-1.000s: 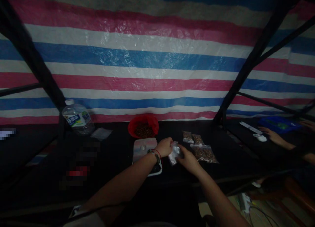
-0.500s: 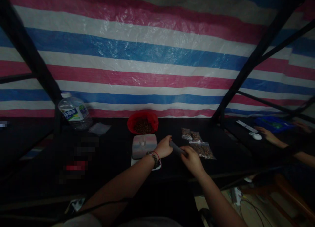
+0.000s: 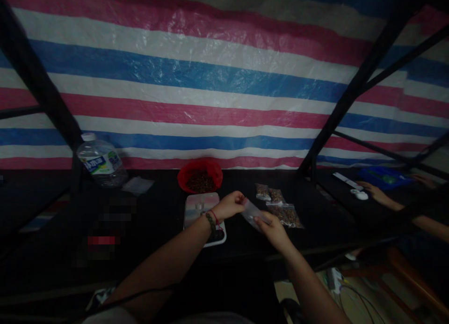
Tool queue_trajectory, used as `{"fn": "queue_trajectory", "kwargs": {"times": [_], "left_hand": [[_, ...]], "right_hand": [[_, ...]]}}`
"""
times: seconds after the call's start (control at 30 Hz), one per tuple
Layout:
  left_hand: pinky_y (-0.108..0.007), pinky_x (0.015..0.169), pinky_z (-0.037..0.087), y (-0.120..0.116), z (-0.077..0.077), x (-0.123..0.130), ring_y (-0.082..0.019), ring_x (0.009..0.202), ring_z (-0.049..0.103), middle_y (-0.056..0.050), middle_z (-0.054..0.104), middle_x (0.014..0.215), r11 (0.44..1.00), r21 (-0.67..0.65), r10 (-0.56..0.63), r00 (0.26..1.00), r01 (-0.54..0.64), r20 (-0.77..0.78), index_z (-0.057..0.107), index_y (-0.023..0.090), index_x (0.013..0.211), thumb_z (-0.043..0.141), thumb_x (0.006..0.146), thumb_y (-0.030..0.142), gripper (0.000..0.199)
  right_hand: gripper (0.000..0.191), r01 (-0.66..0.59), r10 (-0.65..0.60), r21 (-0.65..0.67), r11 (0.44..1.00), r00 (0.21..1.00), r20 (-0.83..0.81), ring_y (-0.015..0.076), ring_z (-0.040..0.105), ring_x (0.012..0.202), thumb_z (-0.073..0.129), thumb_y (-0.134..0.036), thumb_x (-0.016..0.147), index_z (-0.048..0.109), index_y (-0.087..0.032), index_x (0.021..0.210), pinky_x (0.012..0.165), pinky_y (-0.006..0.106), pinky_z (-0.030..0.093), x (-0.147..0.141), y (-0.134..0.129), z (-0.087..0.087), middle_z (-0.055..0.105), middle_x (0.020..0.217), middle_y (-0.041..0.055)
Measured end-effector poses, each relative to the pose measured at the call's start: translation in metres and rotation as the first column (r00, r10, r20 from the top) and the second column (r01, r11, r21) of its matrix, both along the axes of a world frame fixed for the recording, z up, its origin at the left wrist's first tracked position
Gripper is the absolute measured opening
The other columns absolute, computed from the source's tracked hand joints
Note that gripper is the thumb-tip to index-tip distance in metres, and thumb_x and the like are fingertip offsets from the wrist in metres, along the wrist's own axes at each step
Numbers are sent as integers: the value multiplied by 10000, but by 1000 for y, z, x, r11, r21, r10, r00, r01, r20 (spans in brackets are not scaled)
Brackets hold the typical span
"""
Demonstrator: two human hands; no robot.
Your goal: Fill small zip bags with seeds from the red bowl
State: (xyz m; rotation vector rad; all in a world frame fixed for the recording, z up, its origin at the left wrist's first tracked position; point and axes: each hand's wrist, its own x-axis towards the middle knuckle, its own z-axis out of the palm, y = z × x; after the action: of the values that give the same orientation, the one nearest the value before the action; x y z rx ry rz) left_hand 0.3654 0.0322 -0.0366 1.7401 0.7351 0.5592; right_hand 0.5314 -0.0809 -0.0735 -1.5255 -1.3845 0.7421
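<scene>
Between my two hands is a clear plastic zip bag [image 3: 251, 212], seemingly with nothing inside. My left hand [image 3: 231, 204] pinches its upper left corner, and my right hand [image 3: 272, 228] grips its right side. Under my left wrist stands a kitchen scale [image 3: 190, 209], with a small clear object [image 3: 199, 206] on its plate. Behind the scale sits a red bowl [image 3: 218, 176] of small brown pieces. Two small filled bags [image 3: 262, 191] and a larger filled bag [image 3: 287, 215] lie just beyond my right hand.
At the left stand a large plastic bottle [image 3: 101, 162] and a stack of flat clear bags [image 3: 138, 185]. Black metal frame bars [image 3: 326, 122] slant up on both sides. Further right, another person's hand [image 3: 377, 194] is near a blue tray [image 3: 386, 176] and a white device [image 3: 359, 194].
The zip bag has turned from nearly edge-on to show its broad side. My hands have shifted slightly, and the whole view has moved a little.
</scene>
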Motion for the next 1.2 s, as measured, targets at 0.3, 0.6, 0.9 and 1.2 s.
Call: {"fn": "queue_trajectory", "kwargs": {"times": [0.3, 0.6, 0.9, 1.2], "left_hand": [[-268, 767, 502, 10, -3, 13, -181, 879, 663, -78, 702, 951, 928, 368, 108, 902, 59, -418, 604, 146, 1048, 548, 733, 64, 331], [-365, 1036, 418, -13, 30, 1, -251, 1157, 569, -145, 627, 1218, 813, 574, 90, 953, 99, -290, 591, 119, 1186, 544, 783, 151, 407], [-279, 740, 519, 22, 76, -112, -152, 809, 643, -61, 679, 931, 952, 251, 148, 981, -175, 124, 634, 142, 989, 590, 810, 298, 241], [-187, 476, 405, 75, 55, -122, -85, 492, 545, 20, 582, 593, 982, -5, 182, 951, -187, 250, 552, 147, 792, 556, 833, 511, 366]], "right_hand": [[495, 417, -402, 95, 904, 754, 520, 309, 613, 1010, 531, -531, 844, 670, -131, 1099, 906, 435, 443, 43, 0, 13, 657, 1070, 183], [348, 460, -258, 54, 886, 393, 882, 335, 587, 975, 559, -325, 834, 646, -137, 1114, 838, 442, 442, 49, 2, -6, 637, 1059, 187], [368, 86, -294, 391, 916, 807, 511, 249, 595, 1020, 562, -323, 811, 625, -187, 1146, 934, 402, 472, 30, 46, 51, 615, 1094, 117], [366, -422, 198, 346, 838, 826, 527, 239, 597, 1078, 599, -192, 781, 647, -211, 1143, 986, 441, 435, -79, 147, 107, 671, 1128, 88]]}}
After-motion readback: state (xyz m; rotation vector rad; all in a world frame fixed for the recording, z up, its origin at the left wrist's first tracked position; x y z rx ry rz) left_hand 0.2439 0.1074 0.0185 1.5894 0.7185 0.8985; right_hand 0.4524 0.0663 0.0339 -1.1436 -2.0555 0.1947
